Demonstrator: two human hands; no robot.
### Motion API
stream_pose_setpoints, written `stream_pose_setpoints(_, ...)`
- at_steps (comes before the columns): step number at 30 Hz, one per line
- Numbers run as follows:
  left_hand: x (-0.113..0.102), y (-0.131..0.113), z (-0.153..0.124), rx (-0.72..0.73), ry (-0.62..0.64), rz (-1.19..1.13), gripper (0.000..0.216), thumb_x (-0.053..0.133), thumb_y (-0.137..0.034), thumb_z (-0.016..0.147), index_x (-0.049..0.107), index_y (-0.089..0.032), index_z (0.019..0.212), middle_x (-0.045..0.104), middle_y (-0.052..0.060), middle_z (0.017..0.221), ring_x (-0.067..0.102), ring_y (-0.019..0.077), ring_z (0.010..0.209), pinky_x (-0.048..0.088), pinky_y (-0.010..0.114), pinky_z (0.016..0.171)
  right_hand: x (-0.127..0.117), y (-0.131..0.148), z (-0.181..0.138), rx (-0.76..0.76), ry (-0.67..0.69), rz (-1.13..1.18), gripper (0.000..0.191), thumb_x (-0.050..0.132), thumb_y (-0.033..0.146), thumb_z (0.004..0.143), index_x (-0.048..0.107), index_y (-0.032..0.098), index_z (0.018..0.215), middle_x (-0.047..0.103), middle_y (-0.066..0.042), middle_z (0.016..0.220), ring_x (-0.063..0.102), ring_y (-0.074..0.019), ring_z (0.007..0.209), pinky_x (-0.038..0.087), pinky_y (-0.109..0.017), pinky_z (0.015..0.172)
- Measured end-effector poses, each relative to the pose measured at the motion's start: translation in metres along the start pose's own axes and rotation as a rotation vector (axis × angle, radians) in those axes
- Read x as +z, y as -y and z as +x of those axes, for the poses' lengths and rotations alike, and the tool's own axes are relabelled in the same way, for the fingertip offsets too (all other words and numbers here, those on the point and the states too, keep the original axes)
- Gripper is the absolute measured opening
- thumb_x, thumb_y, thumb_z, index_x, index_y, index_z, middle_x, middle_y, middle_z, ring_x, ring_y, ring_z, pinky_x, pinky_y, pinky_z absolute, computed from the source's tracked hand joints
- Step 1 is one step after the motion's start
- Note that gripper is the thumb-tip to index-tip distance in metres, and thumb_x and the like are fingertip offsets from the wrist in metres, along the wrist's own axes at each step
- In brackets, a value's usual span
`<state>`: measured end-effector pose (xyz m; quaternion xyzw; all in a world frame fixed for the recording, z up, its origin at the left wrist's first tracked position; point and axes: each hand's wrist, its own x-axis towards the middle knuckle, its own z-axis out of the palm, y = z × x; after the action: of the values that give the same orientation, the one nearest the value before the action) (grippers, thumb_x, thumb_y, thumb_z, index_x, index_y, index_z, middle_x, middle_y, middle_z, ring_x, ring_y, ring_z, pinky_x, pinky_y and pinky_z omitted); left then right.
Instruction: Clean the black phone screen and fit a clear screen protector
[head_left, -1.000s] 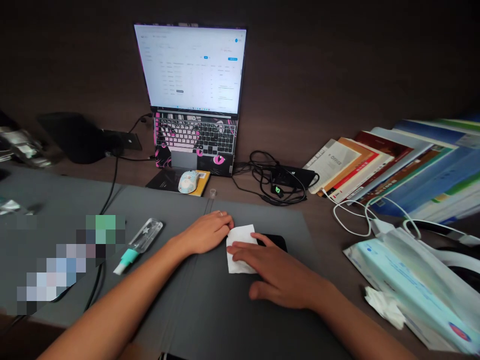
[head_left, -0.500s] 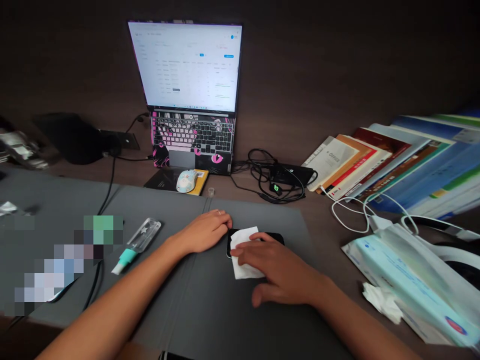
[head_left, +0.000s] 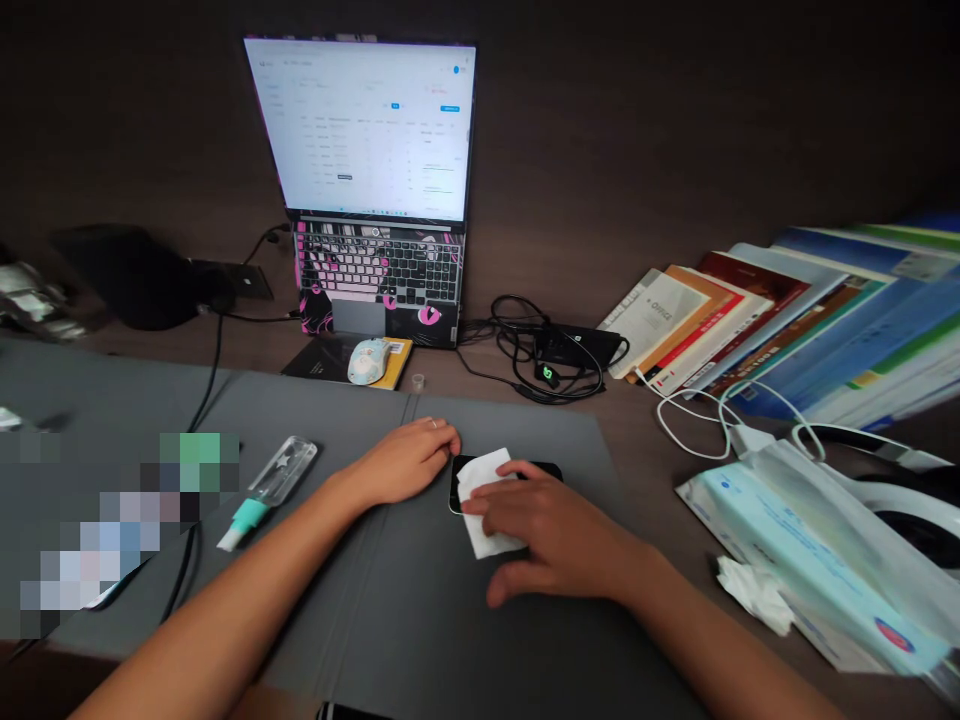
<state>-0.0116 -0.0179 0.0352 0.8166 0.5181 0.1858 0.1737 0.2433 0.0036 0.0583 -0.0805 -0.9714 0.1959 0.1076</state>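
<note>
A black phone [head_left: 544, 470] lies flat on the grey desk mat [head_left: 420, 620]. My right hand [head_left: 551, 535] presses a white wipe [head_left: 484, 500] onto the phone with its fingers laid flat over the wipe. My left hand [head_left: 409, 460] rests at the phone's left end with fingers curled against its edge, holding it steady. Most of the phone is hidden under the wipe and my right hand.
An open laptop [head_left: 375, 200] stands at the back, with a mouse [head_left: 367, 360] in front of it. A small spray bottle [head_left: 266, 480] lies left of my hands. A tangle of cables with a charger [head_left: 559, 355], stacked books [head_left: 750, 320], a mask pack [head_left: 810, 550] and a crumpled tissue [head_left: 754, 592] fill the right.
My right hand slid the wipe a little to the right, uncovering the phone's left end. The left hand stayed at the phone's left end. The view shifted slightly.
</note>
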Motion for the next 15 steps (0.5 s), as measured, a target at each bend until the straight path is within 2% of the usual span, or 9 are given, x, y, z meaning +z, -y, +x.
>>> stream_pose_setpoints(2, 0.0000, 0.0002, 0.0000, 0.001, -0.005, 0.013, 0.022, 0.040, -0.016, 0.095, 0.060, -0.022, 0.098, 0.065, 0.005, 0.098, 0.060, 0.0241, 0.096, 0.048, 0.039, 0.087, -0.0063, -0.0045, -0.0032, 0.055, 0.012, -0.034, 0.053, 0.051, 0.069, 0.095, 0.072, 0.020, 0.096, 0.079, -0.008, 0.102, 0.072, -0.0250, 0.098, 0.038, -0.046, 0.107)
stream_pose_setpoints(4, 0.0004, 0.0005, 0.0002, 0.004, -0.004, 0.023, 0.021, 0.040, -0.015, 0.095, 0.060, -0.022, 0.098, 0.065, 0.005, 0.098, 0.060, 0.0241, 0.096, 0.048, 0.039, 0.087, -0.0096, -0.0085, -0.0056, 0.107, -0.004, -0.051, 0.056, 0.049, 0.070, 0.095, 0.073, 0.020, 0.095, 0.078, -0.008, 0.094, 0.072, -0.0243, 0.090, 0.041, -0.046, 0.104)
stream_pose_setpoints(5, 0.0007, 0.0008, 0.0003, 0.008, -0.002, 0.026, 0.021, 0.041, -0.015, 0.095, 0.060, -0.022, 0.098, 0.065, 0.005, 0.098, 0.060, 0.0241, 0.096, 0.047, 0.038, 0.087, -0.0095, -0.0095, -0.0058, 0.122, -0.020, -0.051, 0.057, 0.048, 0.071, 0.095, 0.072, 0.020, 0.096, 0.078, -0.009, 0.097, 0.072, -0.0248, 0.092, 0.042, -0.046, 0.104)
stream_pose_setpoints(9, 0.0014, 0.0012, 0.0003, 0.012, 0.003, 0.022, 0.020, 0.041, -0.015, 0.095, 0.060, -0.022, 0.099, 0.065, 0.005, 0.098, 0.060, 0.0237, 0.097, 0.047, 0.038, 0.088, -0.0040, -0.0069, -0.0008, 0.110, -0.032, -0.037, 0.063, 0.047, 0.075, 0.092, 0.069, 0.017, 0.103, 0.069, -0.015, 0.131, 0.064, -0.0292, 0.121, 0.037, -0.048, 0.110)
stream_pose_setpoints(10, 0.0014, 0.0010, 0.0002, 0.010, 0.001, 0.021, 0.021, 0.041, -0.014, 0.095, 0.060, -0.022, 0.099, 0.065, 0.005, 0.098, 0.060, 0.0237, 0.097, 0.047, 0.038, 0.088, -0.0037, -0.0061, 0.0007, 0.109, -0.025, -0.036, 0.062, 0.046, 0.074, 0.093, 0.069, 0.018, 0.103, 0.068, -0.014, 0.133, 0.064, -0.0287, 0.122, 0.036, -0.048, 0.111)
stream_pose_setpoints(12, 0.0009, 0.0005, -0.0002, 0.008, -0.001, 0.023, 0.021, 0.040, -0.013, 0.094, 0.059, -0.022, 0.098, 0.065, 0.005, 0.098, 0.060, 0.0240, 0.097, 0.047, 0.039, 0.088, -0.0062, -0.0061, 0.0019, 0.130, -0.024, -0.045, 0.057, 0.044, 0.070, 0.097, 0.070, 0.019, 0.101, 0.074, -0.011, 0.121, 0.068, -0.0257, 0.111, 0.038, -0.046, 0.108)
stream_pose_setpoints(15, 0.0000, -0.0001, -0.0007, 0.019, 0.000, 0.026, 0.021, 0.039, -0.013, 0.094, 0.058, -0.021, 0.098, 0.065, 0.005, 0.099, 0.060, 0.0240, 0.097, 0.048, 0.040, 0.089, -0.0130, -0.0096, -0.0006, 0.209, -0.064, -0.093, 0.057, 0.039, 0.065, 0.102, 0.071, 0.020, 0.088, 0.077, -0.006, 0.085, 0.070, -0.0214, 0.082, 0.042, -0.044, 0.098)
